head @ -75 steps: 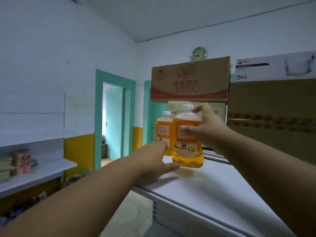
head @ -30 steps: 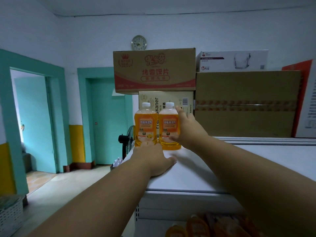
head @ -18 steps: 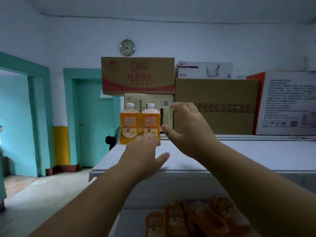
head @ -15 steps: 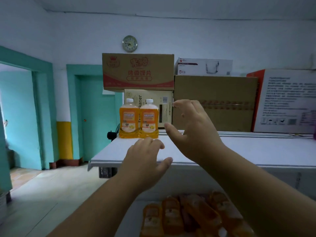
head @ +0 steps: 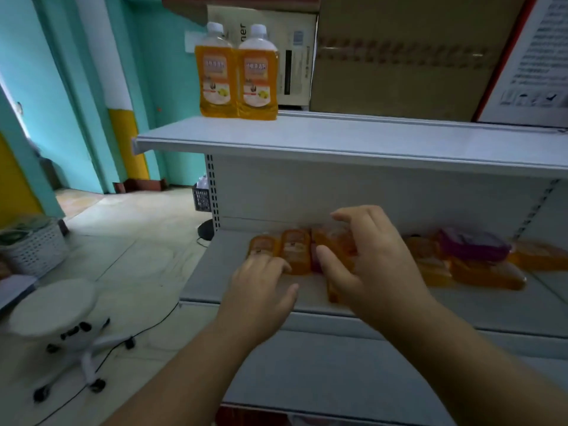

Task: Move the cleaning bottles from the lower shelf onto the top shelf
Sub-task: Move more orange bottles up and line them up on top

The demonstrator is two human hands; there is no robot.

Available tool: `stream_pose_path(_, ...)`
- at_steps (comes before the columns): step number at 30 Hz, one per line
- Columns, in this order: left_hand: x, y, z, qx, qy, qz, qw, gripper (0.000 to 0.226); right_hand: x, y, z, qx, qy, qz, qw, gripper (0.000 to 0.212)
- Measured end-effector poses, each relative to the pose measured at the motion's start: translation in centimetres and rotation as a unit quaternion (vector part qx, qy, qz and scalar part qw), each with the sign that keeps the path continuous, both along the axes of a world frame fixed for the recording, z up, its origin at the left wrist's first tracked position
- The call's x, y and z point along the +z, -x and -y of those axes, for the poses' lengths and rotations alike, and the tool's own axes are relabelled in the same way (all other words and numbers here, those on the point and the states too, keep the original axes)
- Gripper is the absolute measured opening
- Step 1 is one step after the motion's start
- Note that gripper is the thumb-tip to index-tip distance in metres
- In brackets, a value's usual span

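With both the left hand and right hand spread and holding nothing above the orange cleaning bottles lying packed flat on the lower shelf, a hasty grab risks dislodging neighbouring bottles.

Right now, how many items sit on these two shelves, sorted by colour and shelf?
Orange bottles upright on the top shelf: 2
Orange bottles lying on the lower shelf: at least 5, blurred, some hidden behind the right hand
Purple item on the lower shelf: 1
Total: at least 8
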State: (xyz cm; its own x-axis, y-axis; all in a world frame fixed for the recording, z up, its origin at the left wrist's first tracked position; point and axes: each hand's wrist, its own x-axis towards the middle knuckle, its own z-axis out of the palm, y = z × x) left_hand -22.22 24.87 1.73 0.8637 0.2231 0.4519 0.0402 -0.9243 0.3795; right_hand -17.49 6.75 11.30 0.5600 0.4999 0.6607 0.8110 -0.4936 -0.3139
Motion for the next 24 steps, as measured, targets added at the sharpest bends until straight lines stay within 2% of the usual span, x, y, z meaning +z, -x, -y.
stream_pose_path(3,-2.6,-2.7,-1.9,0.035,-0.014,-0.025,0.999,0.037,-2.0,-1.8,-1.1,-0.042,0.02,-0.026,0.999,0.043)
stream_pose_path(7,-5.3,-7.2,-5.8,0.154,0.013,-0.077,0.985,0.051,-4.1,-4.5,-3.7,-0.091,0.045,-0.067,0.992,0.037)
stream_pose_path(11,-6.7,-12.2,-9.1,0.197,0.206,-0.203,0.937,0.071,-5.2,-6.7,-6.2,-0.145,0.045,-0.089,0.984,0.034)
stream_pose_path(13,-6.6,-13.7,-10.2,0.187,0.257,-0.251,0.914,0.089,-5.9,-7.5,-7.1,-0.155,0.038,-0.104,0.982,0.033)
stream_pose_path(15,-6.3,-14.1,-11.2,0.176,0.326,-0.259,0.892,0.101,-6.7,-8.2,-7.8,-0.138,0.037,-0.114,0.983,0.031)
stream_pose_path(16,-6.0,-13.9,-11.7,0.166,0.393,-0.247,0.87,0.102,-7.1,-8.5,-8.1,-0.13,0.039,-0.123,0.983,0.031)
stream_pose_path(17,-5.5,-13.4,-12.1,0.142,0.501,-0.221,0.824,0.095,-7.5,-8.9,-8.5,-0.125,0.041,-0.132,0.982,0.03)
stream_pose_path(18,-4.9,-12.6,-12.3,0.109,0.632,-0.19,0.743,0.082,-8.1,-9.5,-8.9,-0.123,0.045,-0.14,0.981,0.029)
stream_pose_path(19,-4.4,-11.6,-12.2,0.077,0.743,-0.155,0.646,0.064,-8.8,-10.2,-9.4,-0.125,0.053,-0.147,0.98,0.03)
stream_pose_path(20,-4.0,-10.5,-12.0,0.049,0.822,-0.113,0.556,0.048,-9.5,-10.9,-9.9,-0.128,0.067,-0.158,0.977,0.032)
stream_pose_path(21,-3.9,-9.3,-11.9,0.025,0.867,-0.083,0.491,0.04,-10.3,-11.8,-10.6,-0.13,0.088,-0.177,0.972,0.038)
stream_pose_path(22,-3.8,-8.0,-11.8,-0.014,0.89,-0.067,0.45,0.041,-11.1,-12.6,-11.3,-0.131,0.114,-0.203,0.964,0.048)
stream_pose_path(23,-3.6,-6.8,-11.8,-0.065,0.898,-0.063,0.431,0.052,-11.7,-13.4,-12.1,-0.136,0.141,-0.231,0.953,0.058)
stream_pose_path(24,-3.3,-5.7,-11.9,-0.113,0.894,-0.067,0.429,0.067,-12.4,-14.0,-13.0,-0.146,0.167,-0.255,0.941,0.068)
